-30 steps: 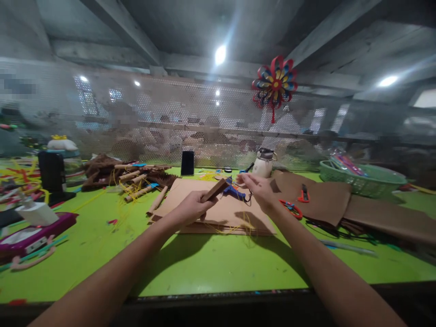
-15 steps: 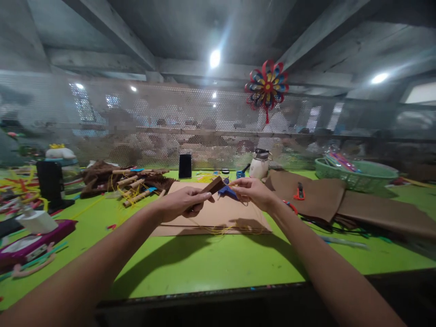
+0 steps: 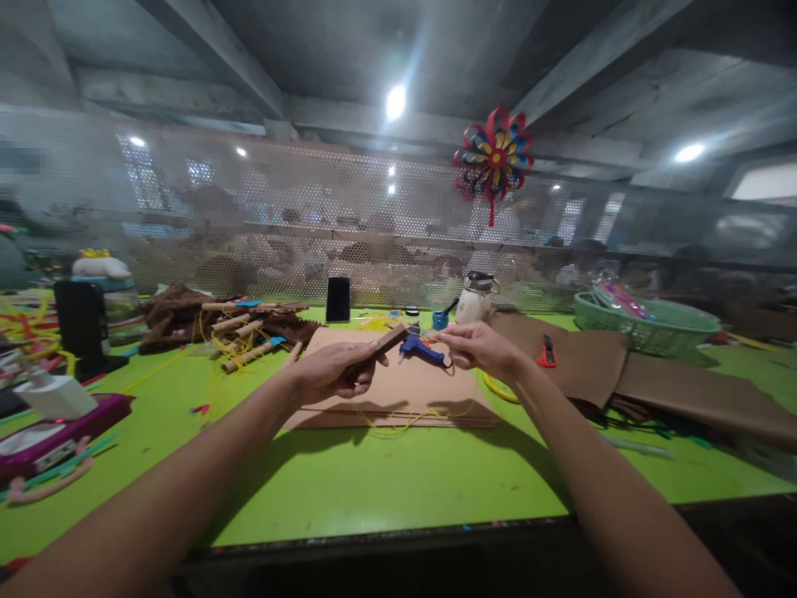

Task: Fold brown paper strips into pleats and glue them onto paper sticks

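My left hand (image 3: 339,370) is closed around a folded brown paper strip (image 3: 391,336), which tilts up to the right above a stack of brown cardboard sheets (image 3: 398,397). Close to the strip's far end, my right hand (image 3: 476,349) holds thumb and forefinger in a pinch. What sits between those fingertips is too small to make out. A blue glue gun (image 3: 423,350) is between the two hands, its handle beside my right fingers. Thin yellow string (image 3: 404,418) trails over the front of the cardboard.
Rolled brown paper tubes (image 3: 249,328) with yellow string are piled on the left, past a black phone stand (image 3: 80,320). A phone (image 3: 338,299) and a white jug (image 3: 476,297) stand behind. Brown sheets (image 3: 579,365), a red-handled cutter (image 3: 547,351) and a green basket (image 3: 647,324) occupy the right.
My right hand has shifted slightly right, uncovering more of the glue gun's handle. The brown strip, still in my left hand, has turned a little. The view has shifted slightly.
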`<state>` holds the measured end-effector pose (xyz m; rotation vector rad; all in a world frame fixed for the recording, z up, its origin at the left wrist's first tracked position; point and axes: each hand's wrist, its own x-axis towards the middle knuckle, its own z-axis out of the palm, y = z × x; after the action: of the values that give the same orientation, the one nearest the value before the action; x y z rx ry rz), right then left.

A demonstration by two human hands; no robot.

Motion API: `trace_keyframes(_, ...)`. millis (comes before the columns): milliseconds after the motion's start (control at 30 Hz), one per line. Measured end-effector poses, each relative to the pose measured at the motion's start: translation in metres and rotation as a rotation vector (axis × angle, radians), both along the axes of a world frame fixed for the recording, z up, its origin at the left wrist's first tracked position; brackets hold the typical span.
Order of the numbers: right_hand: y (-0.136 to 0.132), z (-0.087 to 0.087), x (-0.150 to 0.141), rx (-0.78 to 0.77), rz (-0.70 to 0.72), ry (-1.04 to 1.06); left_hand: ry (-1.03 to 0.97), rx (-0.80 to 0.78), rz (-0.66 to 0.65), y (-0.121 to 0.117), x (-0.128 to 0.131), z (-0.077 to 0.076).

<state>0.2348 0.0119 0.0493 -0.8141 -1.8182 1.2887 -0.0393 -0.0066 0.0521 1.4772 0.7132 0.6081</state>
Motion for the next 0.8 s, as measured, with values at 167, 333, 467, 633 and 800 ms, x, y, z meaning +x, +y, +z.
trace_keyframes(167,0.001,0.003,0.013,0.069,-0.054,-0.058,0.084,0.054,0.004,0.0,-0.004,-0.003)
trace_keyframes(333,0.001,0.006,0.018,0.08,-0.133,-0.027,0.299,0.221,-0.027,-0.001,-0.005,0.006)
trace_keyframes(467,0.004,0.008,0.025,-0.032,-0.136,0.136,0.42,0.411,0.019,0.005,-0.007,0.019)
trace_keyframes(633,0.008,0.008,0.028,-0.006,-0.166,0.26,0.458,0.473,0.104,0.009,-0.017,0.031)
trace_keyframes(800,0.002,0.012,0.02,0.086,-0.174,0.328,0.551,0.589,0.146,0.003,-0.026,0.041)
